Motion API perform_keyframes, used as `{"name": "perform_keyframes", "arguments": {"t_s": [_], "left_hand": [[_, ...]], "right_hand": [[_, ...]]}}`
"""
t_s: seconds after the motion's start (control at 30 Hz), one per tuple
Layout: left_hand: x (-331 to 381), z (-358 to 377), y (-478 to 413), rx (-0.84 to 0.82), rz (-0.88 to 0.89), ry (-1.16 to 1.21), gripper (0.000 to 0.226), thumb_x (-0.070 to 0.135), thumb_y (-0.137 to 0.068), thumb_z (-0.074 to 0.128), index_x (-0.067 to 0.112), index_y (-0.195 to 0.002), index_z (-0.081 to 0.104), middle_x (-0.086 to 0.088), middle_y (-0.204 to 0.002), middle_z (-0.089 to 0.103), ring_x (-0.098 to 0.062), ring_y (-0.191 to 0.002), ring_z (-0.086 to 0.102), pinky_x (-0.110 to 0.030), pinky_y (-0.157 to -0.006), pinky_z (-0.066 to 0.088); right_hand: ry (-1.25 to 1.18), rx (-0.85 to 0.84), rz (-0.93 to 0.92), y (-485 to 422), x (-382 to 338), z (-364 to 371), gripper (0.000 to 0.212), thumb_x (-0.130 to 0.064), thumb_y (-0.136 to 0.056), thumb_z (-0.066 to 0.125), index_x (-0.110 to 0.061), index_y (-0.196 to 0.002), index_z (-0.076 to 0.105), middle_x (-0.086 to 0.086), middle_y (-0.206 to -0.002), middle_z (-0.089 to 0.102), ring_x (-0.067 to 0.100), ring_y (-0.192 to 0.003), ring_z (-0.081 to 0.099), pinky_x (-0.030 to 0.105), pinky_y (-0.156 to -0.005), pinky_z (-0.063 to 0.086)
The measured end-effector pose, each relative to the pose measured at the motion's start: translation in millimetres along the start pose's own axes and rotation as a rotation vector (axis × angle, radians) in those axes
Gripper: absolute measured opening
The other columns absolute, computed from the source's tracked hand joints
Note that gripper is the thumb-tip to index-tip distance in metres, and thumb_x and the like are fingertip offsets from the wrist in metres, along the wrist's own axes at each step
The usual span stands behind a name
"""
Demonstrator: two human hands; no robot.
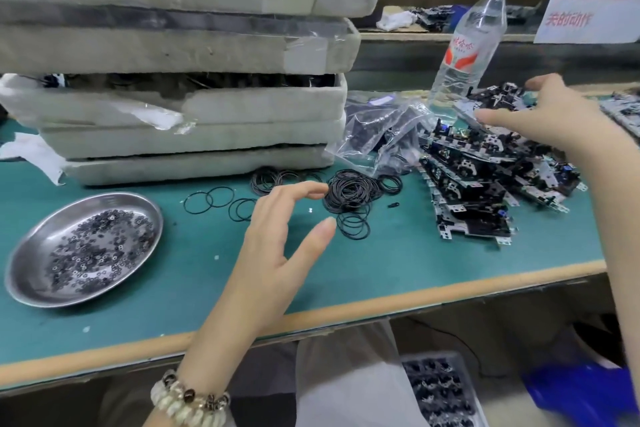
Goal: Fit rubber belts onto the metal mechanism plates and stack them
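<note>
A heap of thin black rubber belts lies on the green bench mat, with loose belts spread to its left. My left hand hovers just left of the heap, fingers apart, holding nothing. To the right is a fanned stack of metal mechanism plates. My right hand is over the top of that stack, thumb and fingers around the edge of the topmost plate; motion blur hides how firm the hold is.
Stacked white foam trays fill the back left. A steel dish of small washers sits front left. Plastic bags of belts and a water bottle stand behind the heap. The bench edge runs near me.
</note>
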State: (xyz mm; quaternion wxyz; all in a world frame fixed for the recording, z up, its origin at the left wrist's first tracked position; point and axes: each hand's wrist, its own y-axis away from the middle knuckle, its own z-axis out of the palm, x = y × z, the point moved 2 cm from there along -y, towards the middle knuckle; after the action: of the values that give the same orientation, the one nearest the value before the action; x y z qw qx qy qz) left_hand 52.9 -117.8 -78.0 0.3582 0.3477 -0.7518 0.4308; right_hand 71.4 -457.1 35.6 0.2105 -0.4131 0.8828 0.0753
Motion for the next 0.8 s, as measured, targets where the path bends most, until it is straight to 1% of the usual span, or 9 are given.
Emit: {"name": "perform_keyframes", "arguments": {"t_s": [0.1, 0.2, 0.33, 0.43, 0.53, 0.6, 0.67, 0.7, 0.8], "left_hand": [[1, 1, 1, 0.001, 0.007, -0.008, 0.035, 0.055, -0.094, 0.044, 0.039, -0.124, 0.052, 0.022, -0.127, 0.056, -0.015, -0.131, 0.047, -0.023, -0.108, 0.034], [1, 0, 0, 0.013, 0.009, -0.009, 0.036, 0.055, -0.095, 0.043, 0.038, -0.125, 0.052, 0.021, -0.127, 0.057, -0.016, -0.132, 0.047, -0.021, -0.108, 0.033], [0, -1, 1, 0.033, 0.001, -0.017, 0.035, 0.054, -0.096, 0.042, 0.037, -0.125, 0.053, 0.021, -0.125, 0.057, -0.016, -0.132, 0.047, -0.019, -0.107, 0.032], [-1, -1, 1, 0.053, -0.004, -0.014, 0.032, 0.053, -0.097, 0.042, 0.039, -0.124, 0.053, 0.020, -0.124, 0.058, -0.016, -0.130, 0.049, -0.021, -0.106, 0.034], [-2, -2, 0, 0.084, -0.010, -0.005, 0.031, 0.051, -0.097, 0.043, 0.039, -0.123, 0.053, 0.019, -0.123, 0.059, -0.016, -0.128, 0.050, -0.022, -0.106, 0.035], [-3, -2, 0, 0.097, -0.017, 0.004, 0.032, 0.050, -0.097, 0.043, 0.037, -0.124, 0.055, 0.018, -0.122, 0.060, -0.017, -0.128, 0.051, -0.022, -0.105, 0.035], [-3, -2, 1, 0.101, -0.025, 0.009, 0.033, 0.050, -0.097, 0.043, 0.036, -0.124, 0.055, 0.018, -0.122, 0.060, -0.016, -0.127, 0.051, -0.022, -0.105, 0.035], [-3, -3, 0, 0.104, -0.026, 0.009, 0.034, 0.050, -0.097, 0.043, 0.036, -0.124, 0.055, 0.019, -0.122, 0.060, -0.016, -0.128, 0.051, -0.022, -0.105, 0.035], [-3, -3, 1, 0.108, -0.024, 0.007, 0.034, 0.051, -0.097, 0.042, 0.035, -0.124, 0.056, 0.019, -0.122, 0.060, -0.015, -0.128, 0.050, -0.023, -0.106, 0.035]], "right_hand": [[0.065, -0.041, -0.010, 7, -3, -3, 0.098, -0.073, -0.078, 0.059, -0.013, -0.150, 0.027, 0.017, -0.150, 0.039, 0.043, -0.137, 0.033, 0.055, -0.107, 0.036], [0.138, 0.023, -0.071, 22, -13, -2, 0.090, -0.068, -0.082, 0.058, -0.014, -0.149, 0.030, 0.020, -0.148, 0.040, 0.044, -0.136, 0.031, 0.057, -0.108, 0.033], [0.271, 0.192, -0.288, 54, -35, 9, 0.079, -0.066, -0.084, 0.053, -0.016, -0.143, 0.040, 0.021, -0.140, 0.048, 0.043, -0.133, 0.034, 0.055, -0.108, 0.031], [0.321, 0.233, -0.472, 87, -54, 27, 0.068, -0.061, -0.085, 0.054, -0.016, -0.136, 0.051, 0.018, -0.137, 0.052, 0.041, -0.130, 0.038, 0.052, -0.108, 0.032], [0.271, 0.173, -0.684, 119, -71, 54, 0.039, -0.045, -0.086, 0.064, -0.018, -0.114, 0.067, 0.011, -0.117, 0.062, 0.034, -0.115, 0.048, 0.047, -0.097, 0.039], [0.380, 0.115, -0.756, 135, -75, 77, 0.029, -0.045, -0.088, 0.061, -0.021, -0.101, 0.071, 0.004, -0.105, 0.064, 0.030, -0.106, 0.051, 0.042, -0.088, 0.039], [0.517, 0.103, -0.743, 143, -73, 98, 0.028, -0.045, -0.090, 0.057, -0.021, -0.097, 0.069, 0.002, -0.100, 0.064, 0.029, -0.103, 0.052, 0.040, -0.084, 0.035], [0.558, 0.112, -0.725, 146, -71, 105, 0.026, -0.041, -0.089, 0.060, -0.018, -0.093, 0.068, 0.004, -0.095, 0.064, 0.031, -0.098, 0.054, 0.040, -0.081, 0.036], [0.593, 0.176, -0.661, 150, -68, 116, 0.014, -0.020, -0.075, 0.075, -0.012, -0.072, 0.064, 0.008, -0.072, 0.063, 0.032, -0.076, 0.057, 0.038, -0.067, 0.039]]}}
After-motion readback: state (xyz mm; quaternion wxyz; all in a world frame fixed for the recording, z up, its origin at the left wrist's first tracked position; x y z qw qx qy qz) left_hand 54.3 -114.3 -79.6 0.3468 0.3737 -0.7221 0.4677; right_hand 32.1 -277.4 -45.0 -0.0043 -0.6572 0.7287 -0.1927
